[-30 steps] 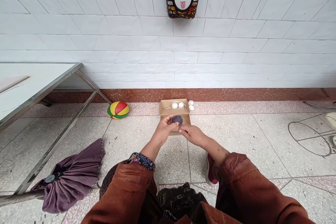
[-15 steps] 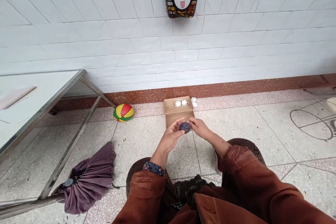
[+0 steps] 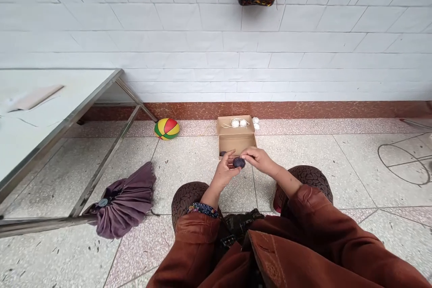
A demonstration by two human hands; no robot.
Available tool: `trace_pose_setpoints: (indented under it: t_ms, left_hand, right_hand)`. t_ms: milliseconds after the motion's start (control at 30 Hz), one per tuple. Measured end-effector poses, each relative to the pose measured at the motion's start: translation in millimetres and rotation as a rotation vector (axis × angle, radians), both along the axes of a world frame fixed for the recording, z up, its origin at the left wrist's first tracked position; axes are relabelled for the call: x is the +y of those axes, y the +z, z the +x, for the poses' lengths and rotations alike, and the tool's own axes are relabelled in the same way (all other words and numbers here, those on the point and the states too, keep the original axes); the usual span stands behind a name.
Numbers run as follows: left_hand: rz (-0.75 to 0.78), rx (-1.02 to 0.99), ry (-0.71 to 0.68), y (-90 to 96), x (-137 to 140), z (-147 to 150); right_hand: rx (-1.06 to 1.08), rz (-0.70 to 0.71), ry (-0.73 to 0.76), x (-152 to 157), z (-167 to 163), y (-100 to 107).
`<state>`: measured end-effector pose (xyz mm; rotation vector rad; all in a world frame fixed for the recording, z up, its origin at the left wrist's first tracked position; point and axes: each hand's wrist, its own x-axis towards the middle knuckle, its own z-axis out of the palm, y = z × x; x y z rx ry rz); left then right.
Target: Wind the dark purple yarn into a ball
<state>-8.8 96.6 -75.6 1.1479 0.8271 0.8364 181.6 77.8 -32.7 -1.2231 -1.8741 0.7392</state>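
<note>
Grasping a dark ball just below the middle of the frame, the left hand curls thumb and fingers about it. The right hand has its fingertips drawn together at the ball's upper right edge; whether they pinch a strand is too small to tell.

The handwork looks well advanced: the ball appears rounded and compact, apparently of wound yarn. It is not yet put down, and how much loose strand is left cannot be told. Two white balls lie in the raised lid of the open box, loose white ends trailing beside them, and seem already formed. A smaller white pair sits just right of the lid. Another dark piece shows at the box's lower left corner, partly hidden by the hand.

The box is plain brown, thin-walled card with straight edges. Beneath it, the floor is speckled and hard-looking; at lower left lies a pleated purple umbrella of soft cloth, and left of centre a glossy, multicoloured toy ball.
</note>
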Motion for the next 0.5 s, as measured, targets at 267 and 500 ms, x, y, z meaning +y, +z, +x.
trace_pose_setpoints:
  t_ms: [267, 500]
  left_hand:
    - [-0.009, -0.168, -0.027, 16.2, -6.1, 41.4]
    - [0.074, -0.040, 0.097, 12.1, 6.8, 66.0]
  right_hand:
    - [0.068, -0.182, -0.180, -8.4, 30.5, -59.2]
    - [-0.009, -0.137, -0.048, -39.4, 36.4, -57.8]
